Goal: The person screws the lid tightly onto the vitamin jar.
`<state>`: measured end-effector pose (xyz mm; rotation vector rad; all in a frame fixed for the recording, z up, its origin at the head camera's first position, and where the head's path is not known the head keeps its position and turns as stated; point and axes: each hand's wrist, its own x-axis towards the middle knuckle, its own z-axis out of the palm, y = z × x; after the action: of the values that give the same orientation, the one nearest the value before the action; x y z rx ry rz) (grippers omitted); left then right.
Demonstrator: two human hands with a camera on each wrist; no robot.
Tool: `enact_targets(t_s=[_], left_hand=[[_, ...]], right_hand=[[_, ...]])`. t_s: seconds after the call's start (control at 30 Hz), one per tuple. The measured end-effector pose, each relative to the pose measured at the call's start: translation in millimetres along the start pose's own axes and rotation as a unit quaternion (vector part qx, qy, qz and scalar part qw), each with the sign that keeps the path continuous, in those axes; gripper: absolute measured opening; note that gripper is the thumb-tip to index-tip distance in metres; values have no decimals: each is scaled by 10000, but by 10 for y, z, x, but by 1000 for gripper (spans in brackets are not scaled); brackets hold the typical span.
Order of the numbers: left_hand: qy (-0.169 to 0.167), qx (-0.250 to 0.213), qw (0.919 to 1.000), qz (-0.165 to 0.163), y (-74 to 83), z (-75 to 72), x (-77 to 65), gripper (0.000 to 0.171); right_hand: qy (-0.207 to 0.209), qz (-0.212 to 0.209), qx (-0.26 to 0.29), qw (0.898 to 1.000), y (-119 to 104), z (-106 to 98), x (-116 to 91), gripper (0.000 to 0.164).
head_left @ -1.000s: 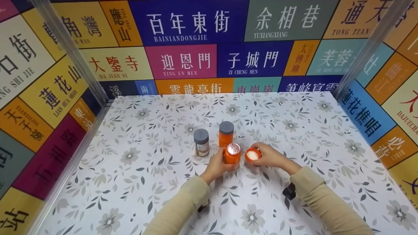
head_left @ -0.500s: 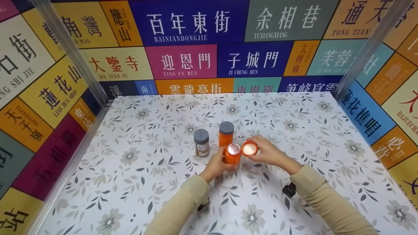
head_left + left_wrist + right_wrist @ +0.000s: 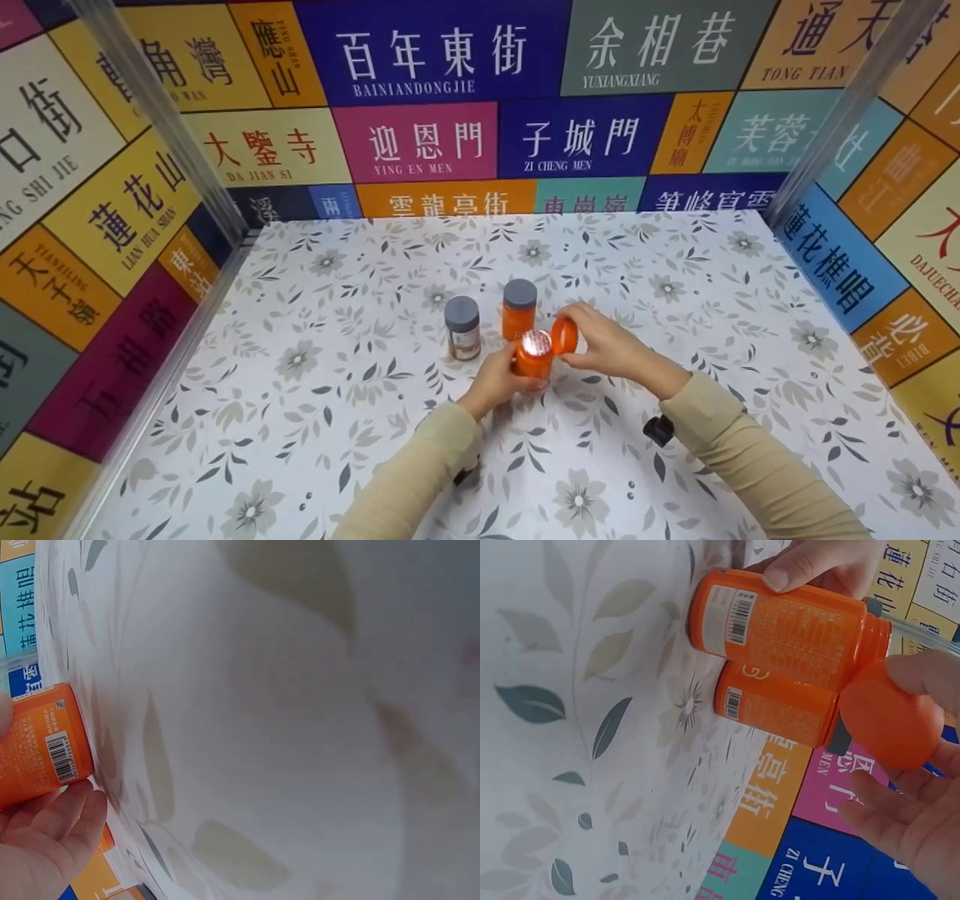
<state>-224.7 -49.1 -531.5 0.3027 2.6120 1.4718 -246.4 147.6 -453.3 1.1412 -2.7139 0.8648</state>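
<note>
In the head view my left hand [image 3: 491,382] grips an orange pill bottle [image 3: 534,366] that stands upright, its mouth covered by a shiny foil seal [image 3: 537,343]. Its barcode label faces the right wrist camera. Between thumb and fingers, my right hand [image 3: 613,346] pinches an orange screw cap [image 3: 892,716]. The cap is tilted on edge beside the bottle's mouth, and its hollow side faces the bottle. Just behind stands a second orange bottle [image 3: 518,319] with a grey cap. To its left is a clear bottle [image 3: 463,330], also grey-capped, with brownish contents.
A white cloth with grey flowers and leaves covers the table [image 3: 337,420]. Walls of coloured sign panels [image 3: 420,142] enclose the back and both sides. Clear edge strips [image 3: 217,202] run up the corners. A black device [image 3: 660,430] sits at the right wrist.
My right hand has moved left and slightly up with the cap. The cap has turned from facing upward to standing on edge at the bottle's mouth. The left hand and bottle hold still.
</note>
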Motion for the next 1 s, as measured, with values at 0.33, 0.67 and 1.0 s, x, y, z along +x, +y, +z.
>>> enact_targets(t_s=[0.33, 0.67, 1.0], left_hand=[[56, 11, 9999, 112, 5, -9, -7, 54], [-9, -30, 9999, 111, 16, -10, -9, 52], [4, 29, 9999, 134, 12, -1, -8, 54]], right_hand=[[-575, -613, 89, 9964, -113, 25, 222, 40], [-1561, -778, -416, 9838, -193, 6, 390, 42], [-1812, -680, -308, 9806, -171, 26, 417, 42]])
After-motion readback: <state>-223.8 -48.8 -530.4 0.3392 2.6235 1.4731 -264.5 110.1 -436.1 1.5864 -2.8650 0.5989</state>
